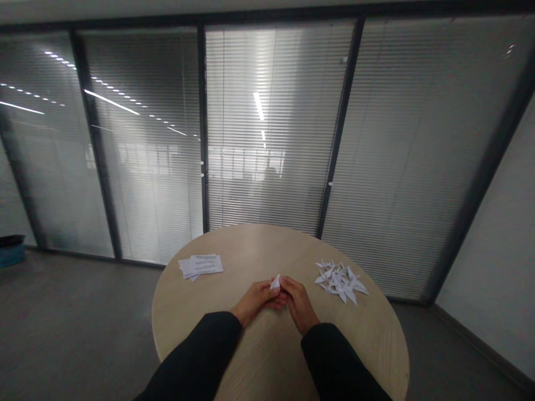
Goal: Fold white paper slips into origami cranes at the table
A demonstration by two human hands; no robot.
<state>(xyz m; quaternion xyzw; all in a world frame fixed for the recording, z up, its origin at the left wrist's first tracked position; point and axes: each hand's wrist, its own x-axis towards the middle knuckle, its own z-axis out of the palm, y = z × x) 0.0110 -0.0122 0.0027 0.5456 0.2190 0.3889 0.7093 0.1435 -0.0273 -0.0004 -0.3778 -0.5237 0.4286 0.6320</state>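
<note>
Folded paper (pixel 275 282): 1 small white piece, pointed tip up, held between the hands over the middle of the round table (pixel 259 245).
Left hand (pixel 254 299): closed in a pinch on the paper's left side, thumb in front.
Right hand (pixel 298 303): closed on the paper's right side; from where I stand some fingertips are hidden, exact placing cannot be told.
Handling: judged very light and thin, fairly stiff along its creases, easily crushed or torn, hardly slippery.
Point of hold: best judged at the layered folds below the tip, thumb and forefinger, slight pressure.
Paper slips (pixel 207 264): flat and overlapping at the table's left, print on the top slip, apart from the left hand.
Folded shapes (pixel 339 280): white, spiky, heaped loosely at the right, near the right hand, not touching it.
Far side: glass partition with blinds (pixel 267 122) beyond the table.
</note>
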